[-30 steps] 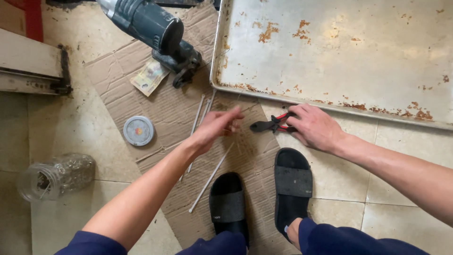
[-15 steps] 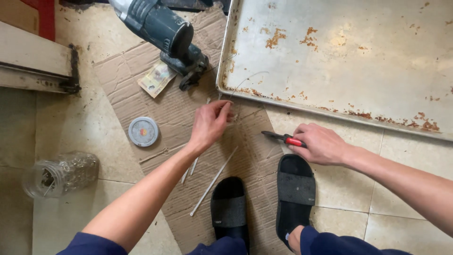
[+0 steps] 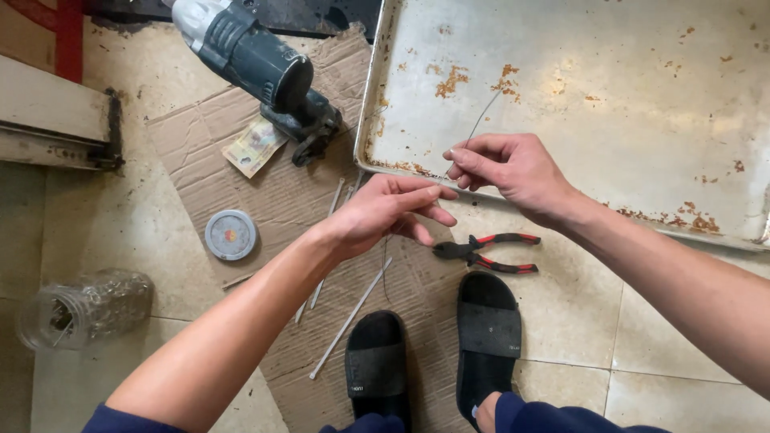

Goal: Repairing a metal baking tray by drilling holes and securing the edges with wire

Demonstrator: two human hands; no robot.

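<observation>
- While squatting over the tiled floor (image 3: 577,321), pinching a thin wire (image 3: 484,119) in both hands, up and a little away from the red-handled pliers (image 3: 485,250).
- Right hand (image 3: 513,168): thumb and forefinger pressed together on the wire, other fingers curled under; just above the pliers, over the near rim of the rusty metal tray (image 3: 642,96).
- Left hand (image 3: 393,212): fingertips closed on the same wire, up and to the left of the pliers; a fine dark strand hanging below it over the cardboard sheet (image 3: 273,200).
- Free upper end of the wire rising past the right hand and slanting over the tray, well above the pliers.
- Pliers themselves lying on the floor, touched by neither hand, handles pointing right.
- Judged from how things lie: wire picked up and gripped at two close points, no bend or cut visible in it; tool set down, apart from the wire.
- Pale thin rods (image 3: 353,317) lying loose on the cardboard, down and left of the pliers, untouched.
- Farther left of the pliers: a small round lid (image 3: 230,235), then a glass jar (image 3: 88,305) on its side.
- Up and left of the pliers: a grey power tool (image 3: 257,60) with a folded banknote (image 3: 253,144) beside it.
- Directly below the pliers: two black sandals (image 3: 487,337).
</observation>
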